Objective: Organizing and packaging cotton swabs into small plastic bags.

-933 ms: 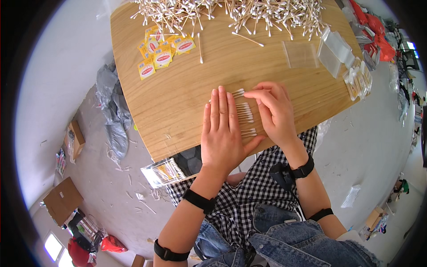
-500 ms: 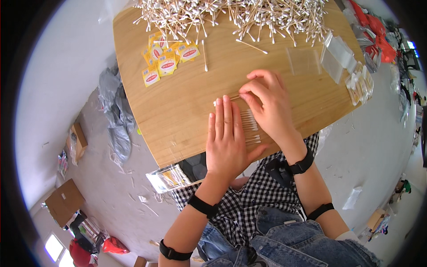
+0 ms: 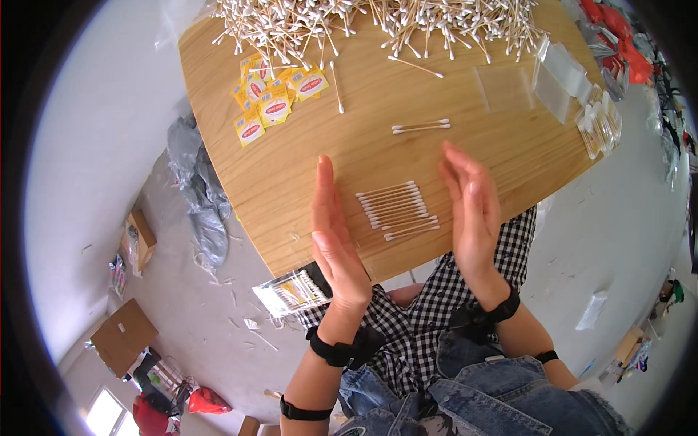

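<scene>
A row of cotton swabs (image 3: 395, 206) lay side by side on the table (image 3: 283, 174), between the two hands and near the person's edge. Its ends were uneven, stepping rightward toward the person, and the nearest few swabs sat slightly apart from the rest. Thin, round and loose, the swabs could easily have rolled or ridden over one another if the palms had pressed in unequally or too hard; a sideways brush could have widened the gap.

The left hand (image 3: 337, 247) stood on edge to the left of the row, fingers straight and together, palm turned inward, gripping nothing. The right hand (image 3: 476, 218) faced it from the other side, loosely extended, fingers slightly curved, also without a grip. Neither touched the row; whether their lower edges met the wood could not be told.

Just beyond the right fingertips lay a pair of swabs (image 3: 422, 126), which a careless forward reach might have scattered. Near the left wrist was a filled clear packet (image 3: 291, 292), at risk of a knock from that forearm. Farther out were yellow cards (image 3: 275, 107), clear bags (image 3: 561, 80) and a large swab heap (image 3: 451, 25).
</scene>
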The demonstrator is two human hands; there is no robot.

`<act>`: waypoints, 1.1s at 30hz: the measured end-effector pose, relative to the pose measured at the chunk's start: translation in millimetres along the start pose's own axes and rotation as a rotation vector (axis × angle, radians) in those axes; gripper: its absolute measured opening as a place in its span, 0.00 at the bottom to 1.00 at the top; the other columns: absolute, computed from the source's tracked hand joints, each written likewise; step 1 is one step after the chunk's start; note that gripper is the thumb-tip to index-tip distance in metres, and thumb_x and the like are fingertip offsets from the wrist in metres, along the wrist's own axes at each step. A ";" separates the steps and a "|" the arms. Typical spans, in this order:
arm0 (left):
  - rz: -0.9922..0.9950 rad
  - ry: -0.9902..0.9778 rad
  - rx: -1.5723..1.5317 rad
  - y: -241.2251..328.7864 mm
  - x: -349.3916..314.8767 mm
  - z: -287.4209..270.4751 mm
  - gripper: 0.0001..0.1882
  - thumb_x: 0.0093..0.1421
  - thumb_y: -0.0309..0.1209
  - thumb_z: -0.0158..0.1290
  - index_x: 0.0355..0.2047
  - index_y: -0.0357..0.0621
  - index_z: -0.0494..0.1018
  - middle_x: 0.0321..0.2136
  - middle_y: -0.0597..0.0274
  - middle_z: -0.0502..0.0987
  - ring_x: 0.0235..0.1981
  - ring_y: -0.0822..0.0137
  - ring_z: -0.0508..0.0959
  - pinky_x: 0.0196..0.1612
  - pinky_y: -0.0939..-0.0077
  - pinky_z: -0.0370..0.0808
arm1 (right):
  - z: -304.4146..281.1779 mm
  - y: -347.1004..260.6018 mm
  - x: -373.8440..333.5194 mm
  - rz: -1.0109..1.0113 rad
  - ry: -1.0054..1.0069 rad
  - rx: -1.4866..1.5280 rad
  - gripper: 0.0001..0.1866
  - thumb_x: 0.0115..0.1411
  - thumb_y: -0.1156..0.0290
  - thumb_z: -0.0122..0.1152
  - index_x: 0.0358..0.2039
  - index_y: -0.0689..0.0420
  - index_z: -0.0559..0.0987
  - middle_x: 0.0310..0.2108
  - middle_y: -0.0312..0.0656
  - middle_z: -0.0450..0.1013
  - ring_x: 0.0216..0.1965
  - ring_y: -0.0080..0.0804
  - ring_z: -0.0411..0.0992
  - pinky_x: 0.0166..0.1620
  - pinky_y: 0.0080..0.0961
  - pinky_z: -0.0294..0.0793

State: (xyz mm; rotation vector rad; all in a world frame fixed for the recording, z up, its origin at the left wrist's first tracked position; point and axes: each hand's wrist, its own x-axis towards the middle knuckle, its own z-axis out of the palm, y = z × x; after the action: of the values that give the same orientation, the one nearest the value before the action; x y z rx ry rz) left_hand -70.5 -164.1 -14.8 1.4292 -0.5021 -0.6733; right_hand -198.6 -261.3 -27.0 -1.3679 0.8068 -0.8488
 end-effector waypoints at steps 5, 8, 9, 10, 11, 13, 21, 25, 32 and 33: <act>-0.036 -0.035 -0.043 -1.7 -9.1 20.0 0.46 0.69 0.64 0.26 0.71 0.36 0.49 0.72 0.49 0.50 0.74 0.57 0.47 0.74 0.62 0.40 | 23.3 9.5 -16.0 -0.054 -0.011 0.152 0.26 0.75 0.59 0.40 0.63 0.67 0.63 0.66 0.54 0.57 0.69 0.41 0.55 0.71 0.39 0.51; -0.063 0.014 -0.088 1.9 -11.6 21.5 0.46 0.69 0.64 0.26 0.71 0.36 0.49 0.72 0.47 0.50 0.74 0.57 0.47 0.74 0.62 0.41 | 26.9 4.2 -13.0 -0.048 -0.047 0.157 0.26 0.75 0.59 0.41 0.64 0.66 0.62 0.67 0.54 0.56 0.70 0.41 0.53 0.71 0.39 0.50; -0.065 0.017 -0.086 1.6 -12.8 21.8 0.46 0.69 0.64 0.26 0.71 0.36 0.49 0.72 0.47 0.50 0.74 0.57 0.47 0.74 0.62 0.41 | 26.5 4.5 -10.9 -0.065 -0.056 0.130 0.26 0.75 0.59 0.41 0.63 0.66 0.63 0.67 0.53 0.57 0.70 0.41 0.53 0.71 0.38 0.51; -0.060 0.024 -0.084 1.1 -13.7 23.4 0.45 0.69 0.64 0.27 0.71 0.37 0.49 0.72 0.47 0.50 0.74 0.57 0.47 0.74 0.62 0.41 | 25.1 4.5 -8.3 -0.084 -0.065 0.100 0.26 0.75 0.60 0.41 0.63 0.66 0.63 0.67 0.53 0.57 0.70 0.41 0.54 0.71 0.38 0.51; -0.056 0.032 -0.082 0.6 -14.4 25.0 0.45 0.69 0.63 0.27 0.71 0.37 0.49 0.72 0.47 0.50 0.74 0.57 0.47 0.74 0.63 0.41 | 23.7 4.3 -5.7 -0.083 -0.065 0.098 0.26 0.75 0.60 0.41 0.63 0.66 0.63 0.67 0.53 0.57 0.70 0.41 0.54 0.71 0.38 0.51; -0.039 0.030 -0.091 -2.5 -15.6 27.0 0.44 0.70 0.63 0.27 0.71 0.37 0.49 0.72 0.48 0.50 0.74 0.57 0.47 0.74 0.63 0.41 | 22.1 4.3 -2.1 -0.089 -0.114 0.022 0.25 0.74 0.60 0.42 0.63 0.66 0.65 0.66 0.53 0.59 0.69 0.41 0.55 0.70 0.36 0.53; -0.062 0.092 -0.171 0.6 -33.1 30.9 0.44 0.69 0.62 0.30 0.71 0.38 0.48 0.72 0.48 0.49 0.74 0.58 0.47 0.74 0.64 0.40 | 17.7 1.1 -14.6 -0.027 -0.095 0.075 0.23 0.75 0.62 0.42 0.61 0.66 0.66 0.65 0.52 0.61 0.67 0.39 0.58 0.69 0.34 0.55; -0.027 0.135 -0.155 -3.8 -33.4 29.4 0.45 0.69 0.63 0.32 0.72 0.39 0.47 0.72 0.47 0.48 0.74 0.58 0.46 0.74 0.63 0.40 | 17.6 1.0 -9.2 -0.060 -0.029 -0.012 0.20 0.75 0.67 0.42 0.60 0.67 0.66 0.64 0.51 0.63 0.66 0.37 0.61 0.68 0.32 0.58; -0.056 0.129 -0.136 3.9 -38.2 41.5 0.46 0.68 0.64 0.33 0.72 0.40 0.45 0.72 0.46 0.47 0.74 0.57 0.47 0.74 0.62 0.41 | 28.8 3.5 -2.0 -0.042 -0.033 -0.118 0.21 0.76 0.64 0.38 0.59 0.64 0.67 0.63 0.51 0.65 0.65 0.37 0.62 0.68 0.36 0.60; -0.059 0.126 -0.141 3.3 -38.9 41.9 0.46 0.68 0.64 0.33 0.72 0.40 0.45 0.72 0.46 0.47 0.74 0.57 0.47 0.74 0.62 0.41 | 26.9 1.8 -2.3 -0.034 -0.037 -0.117 0.21 0.76 0.64 0.39 0.60 0.64 0.67 0.63 0.51 0.65 0.65 0.36 0.63 0.68 0.36 0.61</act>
State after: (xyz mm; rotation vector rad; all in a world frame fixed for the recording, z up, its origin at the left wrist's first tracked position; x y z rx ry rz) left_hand -126.8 -167.6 -4.5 1.3475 -0.3087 -0.6482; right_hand -176.0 -246.3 -27.6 -1.4997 0.8172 -0.8104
